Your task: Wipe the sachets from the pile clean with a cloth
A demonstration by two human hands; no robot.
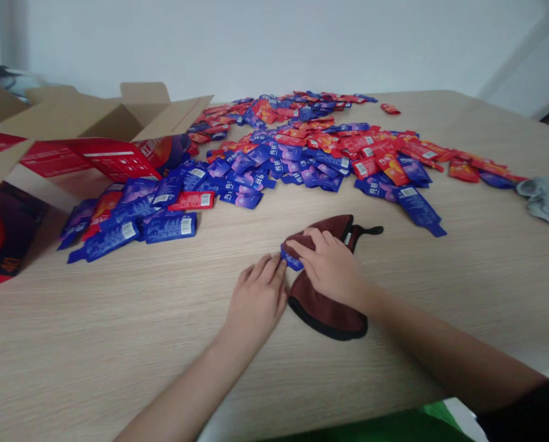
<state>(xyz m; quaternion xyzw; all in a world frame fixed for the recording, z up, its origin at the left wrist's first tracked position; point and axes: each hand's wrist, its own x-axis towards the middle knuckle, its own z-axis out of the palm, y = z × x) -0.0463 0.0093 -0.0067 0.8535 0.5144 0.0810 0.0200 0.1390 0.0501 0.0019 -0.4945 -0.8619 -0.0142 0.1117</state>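
Note:
On the table before me lies a brown cloth (328,304) with black trim and a black hanging loop. It is folded partly over a blue sachet (293,258), of which only the left end shows. My left hand (259,288) has its fingers together, with the tips at the sachet's near left edge. My right hand (329,264) presses on the cloth over the sachet, its fingers bent into the brown fabric. How much of the sachet lies beneath the right hand is hidden.
Many blue sachets (168,227) and red sachets (366,150) lie heaped across the table (164,325). Two cardboard boxes with raised flaps, a front box (5,227) and a rear box (113,156), stand at left. A grey cloth (546,199) lies at the right edge. A pale wall is behind.

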